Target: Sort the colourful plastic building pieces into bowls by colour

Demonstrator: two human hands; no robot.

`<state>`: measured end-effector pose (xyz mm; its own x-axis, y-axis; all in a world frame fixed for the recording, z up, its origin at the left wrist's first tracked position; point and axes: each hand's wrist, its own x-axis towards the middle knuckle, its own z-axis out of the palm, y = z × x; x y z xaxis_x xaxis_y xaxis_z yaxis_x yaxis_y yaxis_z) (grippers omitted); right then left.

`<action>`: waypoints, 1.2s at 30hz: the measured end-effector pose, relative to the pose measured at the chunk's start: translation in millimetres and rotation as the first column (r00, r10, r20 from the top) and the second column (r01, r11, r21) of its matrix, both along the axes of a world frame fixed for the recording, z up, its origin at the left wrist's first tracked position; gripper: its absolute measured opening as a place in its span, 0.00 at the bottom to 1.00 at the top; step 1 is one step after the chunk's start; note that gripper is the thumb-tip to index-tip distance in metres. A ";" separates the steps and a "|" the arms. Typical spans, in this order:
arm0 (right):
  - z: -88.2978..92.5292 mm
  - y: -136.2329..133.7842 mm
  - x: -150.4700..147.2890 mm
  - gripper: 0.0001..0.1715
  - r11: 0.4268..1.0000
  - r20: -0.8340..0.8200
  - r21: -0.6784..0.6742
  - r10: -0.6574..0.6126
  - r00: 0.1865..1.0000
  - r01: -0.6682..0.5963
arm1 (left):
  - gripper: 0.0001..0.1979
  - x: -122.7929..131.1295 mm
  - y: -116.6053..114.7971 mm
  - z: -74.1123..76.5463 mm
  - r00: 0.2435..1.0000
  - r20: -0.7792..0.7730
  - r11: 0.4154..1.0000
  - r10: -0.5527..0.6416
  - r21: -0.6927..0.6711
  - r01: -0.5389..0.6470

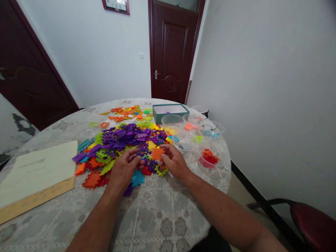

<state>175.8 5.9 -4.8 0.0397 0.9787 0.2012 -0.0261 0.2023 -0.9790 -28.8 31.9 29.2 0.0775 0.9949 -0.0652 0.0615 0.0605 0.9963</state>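
My right hand [176, 162] pinches an orange interlocking plastic piece [158, 154] with toothed edges between thumb and fingers, just above the near side of a heap of such pieces. My left hand [125, 168] hovers at the heap's front edge, its fingers loosely curled and apart, with no held piece visible. Purple pieces [126, 134] cover much of the heap. Close to my left hand lie a blue toothed piece [138, 178] and a red-orange one [92, 179]. Below my right hand is a lime-green frame piece [161, 171].
Clear round tubs stand on the right, one holding red pieces [209, 157]. Behind the heap sits a green box [170, 112] with a white inside. A pale board [39, 168] lies at the left. Orange and yellow pieces [126, 113] spread at the back. A chair [312, 224] stands lower right.
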 end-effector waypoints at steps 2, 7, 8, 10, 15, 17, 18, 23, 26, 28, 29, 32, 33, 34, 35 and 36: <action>11.3 -4.5 3.4 0.21 1.000 0.057 0.025 -0.005 0.998 0.004 | 0.21 -0.5 0.7 -1.4 1.000 0.000 1.000 0.004 0.006 -0.004; 70.0 -19.7 37.8 0.16 0.981 0.479 0.178 -0.151 0.865 0.072 | 0.22 -2.0 1.8 -3.1 1.000 0.005 1.000 -0.013 0.007 0.013; 84.5 -20.5 49.4 0.15 0.973 0.580 0.219 -0.190 0.792 0.073 | 0.22 -2.0 1.6 -3.0 1.000 0.000 1.000 -0.015 0.009 0.015; 111.3 -14.6 76.3 0.14 0.950 0.716 0.299 -0.286 0.637 0.091 | 0.22 -1.6 0.7 -2.6 1.000 -0.014 1.000 -0.013 0.017 0.013; 140.2 52.5 151.5 0.15 0.874 0.874 0.419 -0.462 0.152 0.247 | 0.21 -0.2 -1.0 -5.2 1.000 -0.014 0.999 -0.013 0.049 0.013; 134.5 86.8 176.6 0.17 0.854 0.906 0.395 -0.423 0.012 0.338 | 0.22 -0.4 0.1 -8.5 1.000 -0.001 0.998 -0.030 0.053 0.030; 129.7 101.5 187.0 0.17 0.849 0.918 0.377 -0.395 -0.028 0.371 | 0.22 -0.7 0.9 -10.2 0.999 0.005 0.998 -0.038 0.056 0.038; 107.4 136.4 213.4 0.23 0.864 0.955 0.275 -0.296 -0.016 0.421 | 0.24 -2.9 3.4 -13.7 0.999 0.011 0.997 -0.041 0.062 0.040; 104.9 132.7 202.7 0.24 0.866 0.950 0.291 -0.312 -0.015 0.406 | 0.25 -4.1 2.2 -9.3 0.999 -0.008 0.997 -0.045 0.065 0.045; 107.1 121.8 181.8 0.21 0.887 0.940 0.309 -0.341 0.035 0.342 | 0.25 -4.0 0.4 -4.9 0.998 -0.019 0.996 -0.055 0.070 0.056; 108.6 113.6 167.3 0.19 0.908 0.934 0.311 -0.347 0.090 0.280 | 0.25 -3.6 -0.8 -2.9 0.998 -0.019 0.995 -0.062 0.074 0.063; 110.6 79.7 113.1 0.14 0.967 0.909 0.254 -0.245 0.338 0.017 | 0.24 -1.5 -4.1 -0.2 0.995 0.001 0.989 -0.099 0.107 0.098; 109.4 66.8 93.5 0.13 0.974 0.891 0.218 -0.171 0.421 -0.067 | 0.23 -0.6 -5.0 -0.8 0.993 0.008 0.986 -0.119 0.122 0.117; 106.8 54.1 74.5 0.12 0.971 0.873 0.183 -0.087 0.481 -0.156 | 0.22 0.1 -5.7 -1.8 0.990 0.012 0.981 -0.142 0.136 0.139; 102.8 42.3 56.7 0.11 0.960 0.851 0.164 -0.021 0.525 -0.229 | 0.21 0.8 -6.2 -3.3 0.986 0.016 0.976 -0.164 0.149 0.160; 97.5 31.9 40.8 0.10 0.950 0.827 0.152 0.030 0.562 -0.274 | 0.20 1.3 -6.5 -4.7 0.982 0.020 0.971 -0.186 0.159 0.181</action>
